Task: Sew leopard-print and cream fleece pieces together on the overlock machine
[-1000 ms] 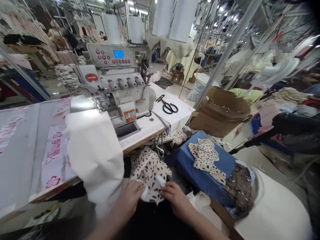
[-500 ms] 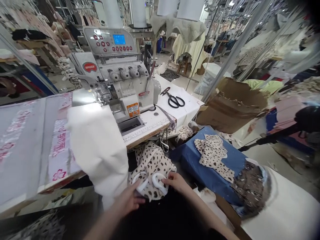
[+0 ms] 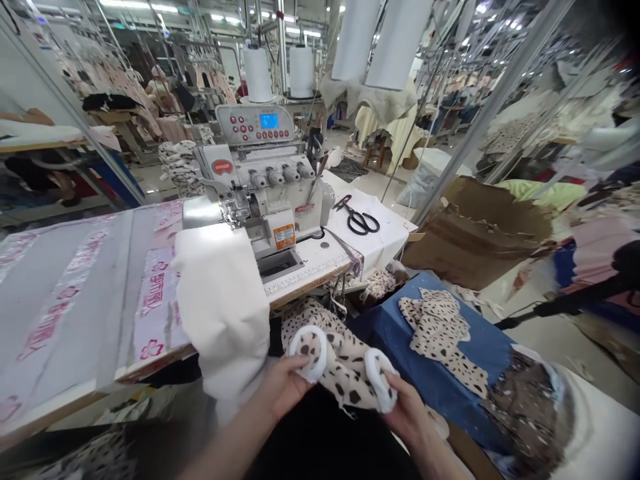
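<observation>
A spotted cream garment [image 3: 345, 353] with two white-banded openings hangs in front of the sewing table, over my dark lap. My left hand [image 3: 293, 383] is closed on the edge of the left white band [image 3: 323, 357], thumb on top. At the right white band [image 3: 373, 373], my right hand [image 3: 403, 403] grips the outer edge, its fingers partly hidden behind the cloth. The two openings are held apart and face upward. Just beyond stands an overlock sewing machine [image 3: 270, 187].
Black scissors [image 3: 363, 223] lie on white cloth right of the machine. White fabric [image 3: 220, 300] drapes over the table's front edge. Spotted cut pieces [image 3: 445, 333] rest on a blue cloth-covered surface [image 3: 385, 313] at right, near a large cardboard box [image 3: 475, 227].
My hands have moved apart, spreading the two white-banded openings, which were close together and lower. The left hand now grips its band plainly. The camera view has tilted up and left.
</observation>
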The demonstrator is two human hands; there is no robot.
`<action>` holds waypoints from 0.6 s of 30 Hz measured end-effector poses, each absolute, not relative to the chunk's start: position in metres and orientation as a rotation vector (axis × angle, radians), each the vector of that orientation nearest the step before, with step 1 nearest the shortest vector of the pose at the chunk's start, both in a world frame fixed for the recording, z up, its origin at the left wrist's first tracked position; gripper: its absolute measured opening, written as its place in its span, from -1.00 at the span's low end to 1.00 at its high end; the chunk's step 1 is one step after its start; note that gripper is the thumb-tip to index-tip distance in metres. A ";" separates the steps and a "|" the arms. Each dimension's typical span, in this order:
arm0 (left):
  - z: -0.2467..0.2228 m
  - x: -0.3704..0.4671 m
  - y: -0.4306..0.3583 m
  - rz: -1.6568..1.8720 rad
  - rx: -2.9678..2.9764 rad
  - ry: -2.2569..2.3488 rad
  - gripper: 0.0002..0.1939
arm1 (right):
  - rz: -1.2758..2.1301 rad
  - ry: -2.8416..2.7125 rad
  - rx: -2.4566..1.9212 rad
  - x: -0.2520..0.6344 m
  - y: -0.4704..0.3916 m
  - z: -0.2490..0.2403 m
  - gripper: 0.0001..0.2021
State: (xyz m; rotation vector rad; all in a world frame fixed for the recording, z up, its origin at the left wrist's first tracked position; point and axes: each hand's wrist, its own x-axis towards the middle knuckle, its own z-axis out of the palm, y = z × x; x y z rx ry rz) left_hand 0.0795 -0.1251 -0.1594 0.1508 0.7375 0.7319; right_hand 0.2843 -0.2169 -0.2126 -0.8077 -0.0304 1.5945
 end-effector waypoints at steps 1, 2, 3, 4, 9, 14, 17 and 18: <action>-0.156 0.082 -0.124 0.756 0.153 0.733 -0.47 | 1.527 0.011 -0.779 0.282 -0.213 -0.207 -0.78; -0.153 0.085 -0.123 0.787 0.162 0.736 -0.49 | 1.449 0.035 -0.758 0.279 -0.208 -0.202 -0.78; -0.151 0.086 -0.123 0.820 0.174 0.745 -0.52 | 1.378 0.035 -0.747 0.276 -0.204 -0.196 -0.77; -0.150 0.087 -0.122 0.854 0.189 0.759 -0.56 | 1.328 0.021 -0.739 0.273 -0.201 -0.192 -0.76; -0.153 0.085 -0.123 0.920 0.178 0.852 -0.65 | 1.342 -0.012 -0.711 0.267 -0.200 -0.181 -0.76; -0.162 0.079 -0.125 0.906 0.155 0.839 -0.63 | 1.420 0.049 -0.639 0.266 -0.207 -0.182 -0.77; -0.166 0.075 -0.129 0.862 0.168 0.833 -0.60 | 1.498 0.062 -0.617 0.265 -0.212 -0.183 -0.75; -0.166 0.074 -0.130 0.849 0.172 0.836 -0.60 | 1.533 0.051 -0.618 0.264 -0.213 -0.182 -0.74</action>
